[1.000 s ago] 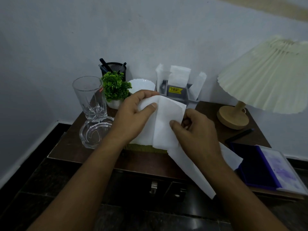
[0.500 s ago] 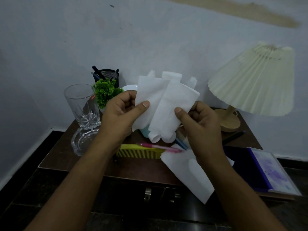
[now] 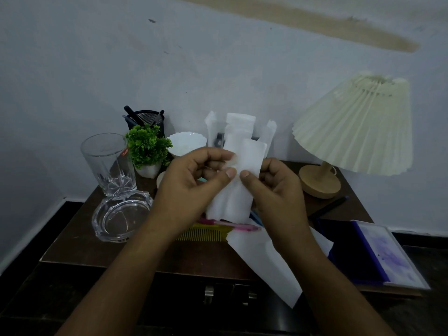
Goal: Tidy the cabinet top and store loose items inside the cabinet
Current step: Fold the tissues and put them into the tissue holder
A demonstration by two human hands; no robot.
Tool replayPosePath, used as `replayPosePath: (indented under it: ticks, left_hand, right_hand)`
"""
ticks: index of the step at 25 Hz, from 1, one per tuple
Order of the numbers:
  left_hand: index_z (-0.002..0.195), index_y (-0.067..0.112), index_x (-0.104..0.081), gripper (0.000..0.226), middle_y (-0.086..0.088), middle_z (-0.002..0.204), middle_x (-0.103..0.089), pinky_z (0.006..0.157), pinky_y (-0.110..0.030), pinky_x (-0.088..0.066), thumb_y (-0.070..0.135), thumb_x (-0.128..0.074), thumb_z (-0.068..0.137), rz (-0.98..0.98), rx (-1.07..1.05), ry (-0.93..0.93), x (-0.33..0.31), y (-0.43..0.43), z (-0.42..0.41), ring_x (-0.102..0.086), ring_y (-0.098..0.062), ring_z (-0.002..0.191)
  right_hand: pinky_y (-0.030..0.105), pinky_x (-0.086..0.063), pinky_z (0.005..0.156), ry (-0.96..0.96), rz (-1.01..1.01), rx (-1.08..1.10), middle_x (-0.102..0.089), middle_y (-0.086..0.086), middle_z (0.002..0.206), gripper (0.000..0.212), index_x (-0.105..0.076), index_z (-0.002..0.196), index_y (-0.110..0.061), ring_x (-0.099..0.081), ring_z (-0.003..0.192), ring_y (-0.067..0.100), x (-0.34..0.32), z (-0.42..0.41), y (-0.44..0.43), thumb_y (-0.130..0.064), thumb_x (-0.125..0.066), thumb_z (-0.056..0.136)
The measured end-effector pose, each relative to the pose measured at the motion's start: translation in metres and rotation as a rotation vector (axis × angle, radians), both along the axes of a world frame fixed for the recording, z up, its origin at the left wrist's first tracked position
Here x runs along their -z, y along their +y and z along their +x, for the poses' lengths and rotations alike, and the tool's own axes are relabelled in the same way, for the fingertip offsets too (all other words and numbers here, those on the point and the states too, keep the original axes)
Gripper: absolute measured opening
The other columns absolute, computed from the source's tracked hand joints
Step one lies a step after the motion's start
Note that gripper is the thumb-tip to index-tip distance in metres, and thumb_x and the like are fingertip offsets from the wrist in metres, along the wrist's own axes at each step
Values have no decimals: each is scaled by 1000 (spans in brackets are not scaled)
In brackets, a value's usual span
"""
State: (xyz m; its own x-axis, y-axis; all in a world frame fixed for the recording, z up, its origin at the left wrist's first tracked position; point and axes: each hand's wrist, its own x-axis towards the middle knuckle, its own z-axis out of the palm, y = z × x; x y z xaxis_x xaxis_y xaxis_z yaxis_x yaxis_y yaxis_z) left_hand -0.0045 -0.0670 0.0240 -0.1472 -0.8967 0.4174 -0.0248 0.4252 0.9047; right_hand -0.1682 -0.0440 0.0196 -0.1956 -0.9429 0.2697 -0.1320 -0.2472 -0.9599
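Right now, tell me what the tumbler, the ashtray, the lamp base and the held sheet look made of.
Tumbler: clear glass, glossy, with cut facets near the foot.
Ashtray: thick clear glass, see-through with bright rim highlights.
Lamp base: pale wood by its look, matte; grain too blurred to confirm.
Sheet: thin white paper or tissue, matte, bending softly.

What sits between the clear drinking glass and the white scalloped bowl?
Head view: a small green plant in a white pot stands between the clear drinking glass and the white scalloped bowl.
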Motion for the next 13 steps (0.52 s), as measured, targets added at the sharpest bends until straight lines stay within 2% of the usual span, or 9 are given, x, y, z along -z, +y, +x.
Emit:
replayPosePath:
  ticks: [3, 5, 6, 8, 9, 11, 13]
  left_hand:
    - [114, 17, -74, 21, 2, 102, -78, 67, -27, -58, 22, -60, 98, -55, 60, -3, -3, 3, -4, -71, -17, 79]
    - [109, 18, -74, 19, 5, 98, -77, 61, -25, -56, 18, -58, 99, -117, -82, 90, -5, 0, 0, -67, -13, 70]
    - [108, 23, -73, 17, 7, 97, -76, 63, -26, -57, 18, -60, 98, -121, -147, 115, -4, -2, 2, -66, -14, 70]
    - [110, 28, -72, 18, 7, 99, -75, 75, -27, -60, 22, -68, 94, -29, -149, 112, -1, -4, 3, -69, -19, 83]
    - [111, 29, -72, 19, 7, 99, -76, 78, -27, -60, 24, -71, 93, 48, -104, 94, 1, -3, 1, -70, -17, 89]
    - [105, 27, -74, 15, 4, 94, -78, 74, -25, -59, 23, -70, 90, 134, -41, 53, 6, -2, -3, -73, -11, 87]
    - [96, 25, -76, 11, -1, 91, -79, 68, -20, -57, 16, -70, 91, 143, -52, 63, 7, -3, -3, -74, -9, 82]
  right_hand:
    - [43, -61, 86, -120, 51, -83, -77, 3, 110, 27, -68, 121, -11, -73, 103, 20, -1, -2, 1, -2, -57, 98]
    - [32, -62, 79, -196, 76, -104, -78, -5, 109, 32, -68, 119, -21, -74, 102, 16, 1, -6, 0, -1, -55, 99]
    - [29, -62, 76, -225, 88, -106, -78, -8, 108, 32, -68, 117, -25, -74, 102, 15, 1, -7, -1, -2, -55, 99]
    - [31, -62, 75, -268, 114, -122, -78, -8, 109, 31, -69, 116, -27, -74, 102, 16, 4, -6, -3, -4, -57, 99]
    - [30, -62, 73, -280, 127, -145, -78, -7, 107, 31, -71, 113, -28, -75, 99, 16, 5, -6, -3, -4, -57, 99]
    - [27, -61, 66, -265, 152, -184, -80, -6, 97, 31, -77, 96, -31, -77, 89, 15, 5, -5, -5, -7, -57, 99]
    - [25, -60, 61, -261, 181, -162, -80, -4, 89, 31, -80, 83, -33, -77, 81, 15, -1, -8, -7, -23, -57, 101]
